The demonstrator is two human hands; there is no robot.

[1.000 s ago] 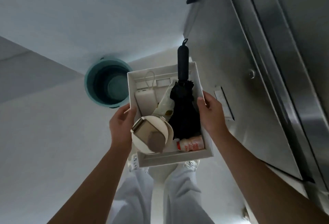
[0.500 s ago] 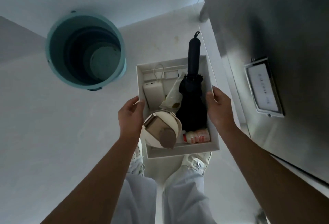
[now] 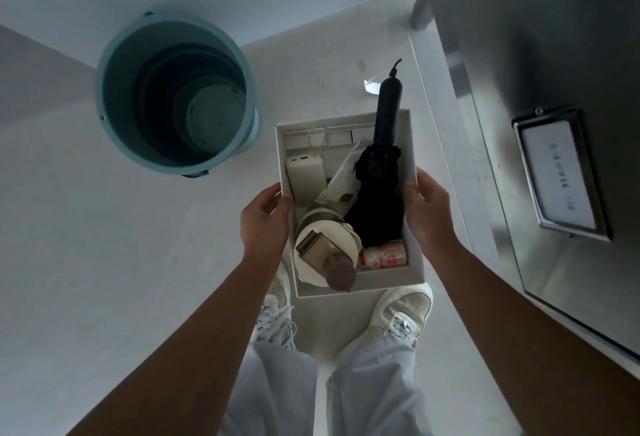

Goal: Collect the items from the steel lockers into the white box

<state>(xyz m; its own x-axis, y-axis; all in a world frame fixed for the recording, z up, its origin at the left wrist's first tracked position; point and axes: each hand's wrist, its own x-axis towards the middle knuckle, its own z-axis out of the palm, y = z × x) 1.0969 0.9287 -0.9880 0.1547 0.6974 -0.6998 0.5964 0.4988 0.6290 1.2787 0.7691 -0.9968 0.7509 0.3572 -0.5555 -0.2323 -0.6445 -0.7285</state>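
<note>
I hold the white box [image 3: 360,283] low over the floor, above my shoes. My left hand [image 3: 265,224] grips its left wall and my right hand [image 3: 427,208] grips its right wall. Inside lie a folded black umbrella [image 3: 379,193] whose handle sticks out past the far rim, a white power bank [image 3: 306,175] with a cord, a round white bottle with a brown lid [image 3: 327,255], a small pink-labelled drink bottle [image 3: 384,258] and a pale snack packet [image 3: 341,184]. The steel lockers [image 3: 540,64] stand at my right.
A teal bucket [image 3: 176,96] stands on the pale floor to the left of the box. A framed label plate [image 3: 559,175] sits on the locker door. A locker leg [image 3: 420,9] touches the floor at the top right. My white shoes [image 3: 403,314] are under the box.
The box has come down toward the floor in both hands. The view has tilted down: bucket and floor look nearer, the locker door has shifted right.
</note>
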